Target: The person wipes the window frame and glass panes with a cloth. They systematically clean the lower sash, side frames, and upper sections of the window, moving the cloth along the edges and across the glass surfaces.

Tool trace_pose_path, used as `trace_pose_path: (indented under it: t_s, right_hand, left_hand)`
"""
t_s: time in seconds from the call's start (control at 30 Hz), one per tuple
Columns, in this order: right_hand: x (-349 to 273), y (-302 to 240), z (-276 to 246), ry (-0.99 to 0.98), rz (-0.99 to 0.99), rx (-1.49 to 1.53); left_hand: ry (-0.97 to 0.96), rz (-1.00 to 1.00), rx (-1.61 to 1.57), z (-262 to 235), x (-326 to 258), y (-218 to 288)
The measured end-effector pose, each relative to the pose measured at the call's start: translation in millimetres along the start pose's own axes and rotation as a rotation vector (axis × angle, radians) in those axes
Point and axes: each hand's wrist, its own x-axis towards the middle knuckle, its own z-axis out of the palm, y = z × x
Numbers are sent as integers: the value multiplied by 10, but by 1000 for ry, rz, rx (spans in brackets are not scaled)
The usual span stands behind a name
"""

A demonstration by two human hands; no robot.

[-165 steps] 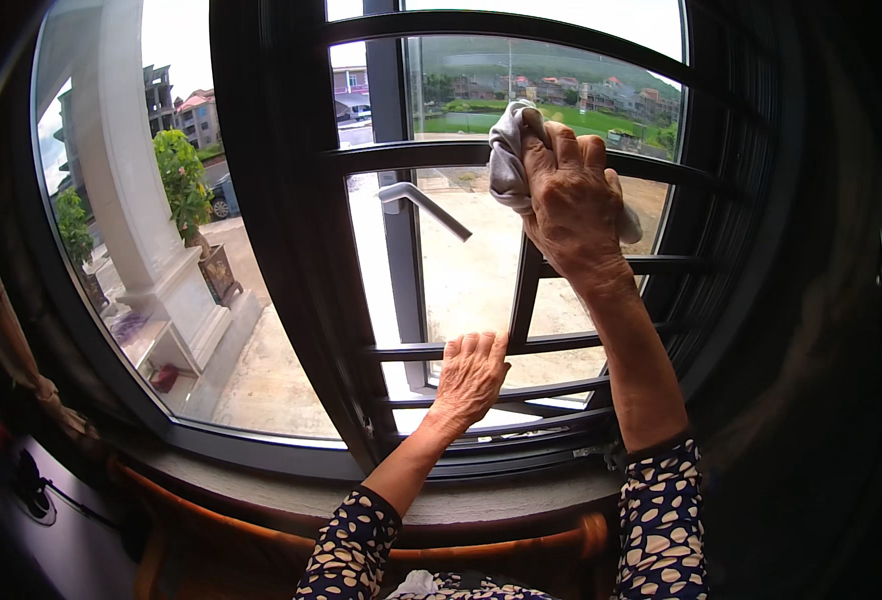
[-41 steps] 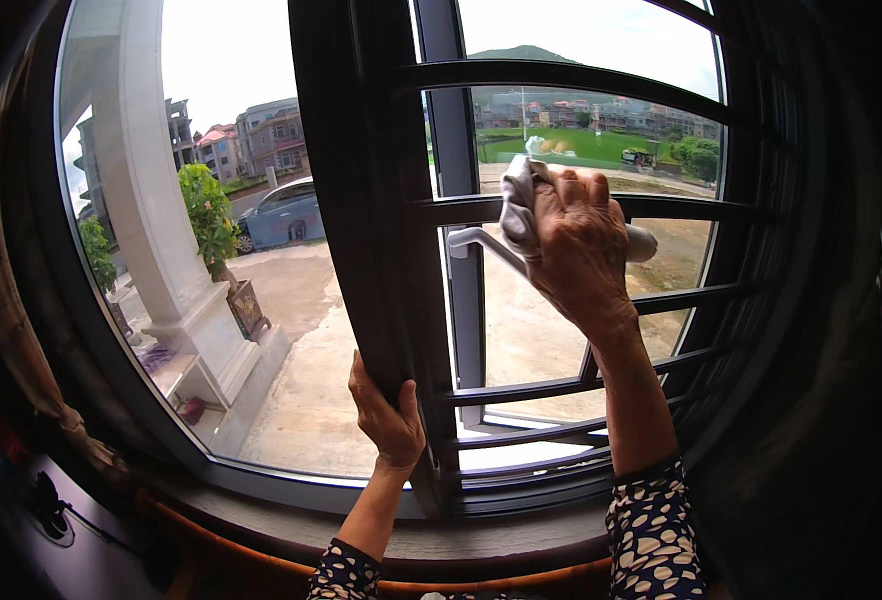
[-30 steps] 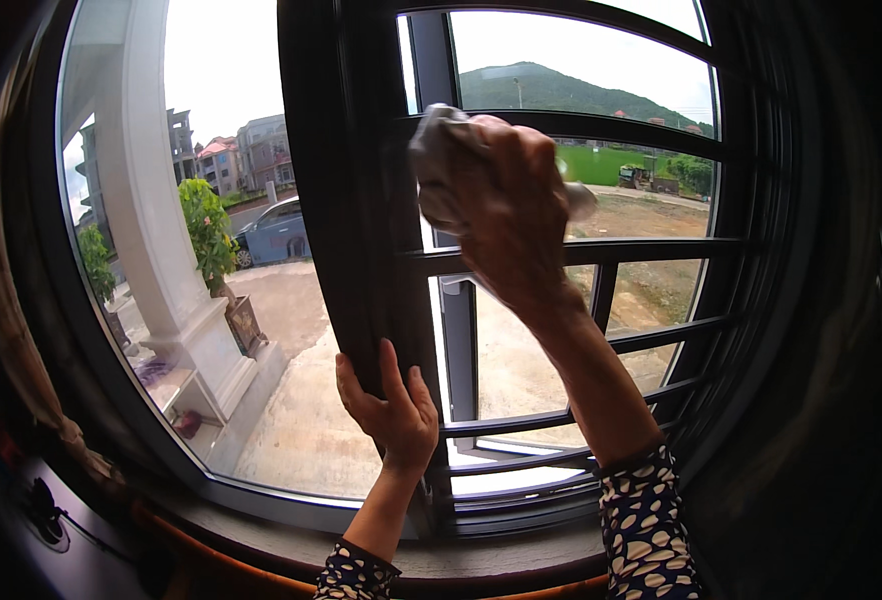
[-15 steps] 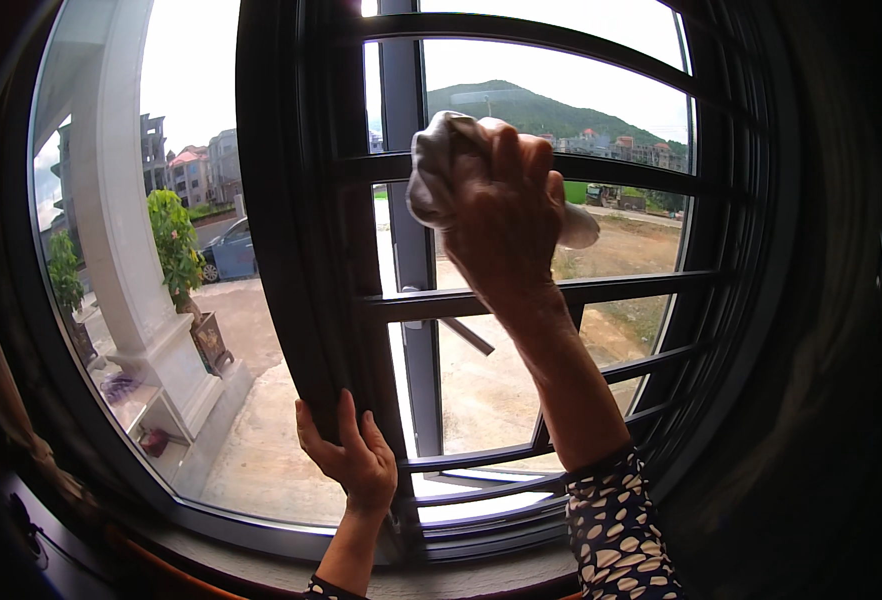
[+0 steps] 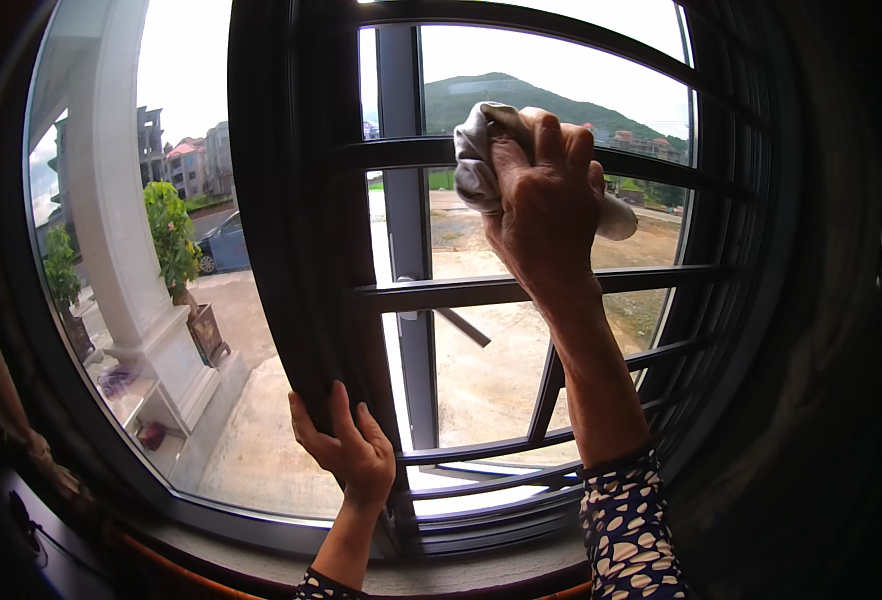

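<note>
In the upper middle, my right hand point(image 5: 546, 195) is closed around a crumpled light grey cloth point(image 5: 476, 160). The cloth wraps over a horizontal bar point(image 5: 406, 154) of the dark window grille, bulging out on both sides of my fingers. Lower down, my left hand point(image 5: 349, 450) rests against the thick dark vertical window post point(image 5: 296, 250), its fingers spread and pointing up along it. No object shows in my left hand.
More grille bars point(image 5: 451, 294) cross the right pane, and a window handle point(image 5: 461, 327) sticks out behind them. Below runs the sill point(image 5: 441, 575). Through the glass stand a white pillar point(image 5: 121, 200), a potted plant point(image 5: 168, 235) and a blue car point(image 5: 223, 245).
My right hand has slid to the right along the bar with the cloth. The left hand stays on the post. The whole view has shifted slightly.
</note>
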Motion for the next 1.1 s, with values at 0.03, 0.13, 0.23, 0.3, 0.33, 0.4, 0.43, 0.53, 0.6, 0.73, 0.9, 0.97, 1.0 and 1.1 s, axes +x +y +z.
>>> trace_pose_path:
  t_s: [0.03,0.13,0.23,0.3,0.33,0.4,0.43,0.53,0.6,0.73,0.9,0.97,1.0,1.1]
  right_hand:
    - [19,-71,17,-19,-26,1]
    - [97,-344,60,-45,-47,92]
    - [144,-575,169,17,-116,195]
    - [169,-700,235,94,-134,207]
    - [175,-760,253,136,-138,222]
    - [157,-719,227,101,-123,258]
    - [150,-661,206,77,-112,237]
    - [136,-411,55,-78,-56,143]
    - [68,-239,46,-90,-67,94]
    - [2,104,-44,-73,-40,-6]
    - [-87,655,-162,-61,16,-120]
    - [-115,738,-183,-96,32,-165]
    - [-135,709,-144,-136,42,-210]
    - [-122,658,-111,-100,10,-138]
  left_hand:
    - [4,-7,-1,2,-11,-2]
    - [-22,5,24,-14,-4,22]
    - [-12,10,5,8,-22,50]
    - [-13,10,-5,24,-31,60]
    - [-12,15,6,10,-26,30]
    - [-14,25,23,-12,-24,-17]
    - [-8,26,16,-3,-23,-6]
    - [-6,23,2,16,-28,33]
    - [-25,16,6,-9,-24,24]
    - [0,38,36,-25,-16,-40]
    - [-3,30,16,12,-18,36]
    - [-13,28,23,19,-32,32]
    - [-12,24,20,16,-42,22]
    - [19,41,34,49,-58,22]
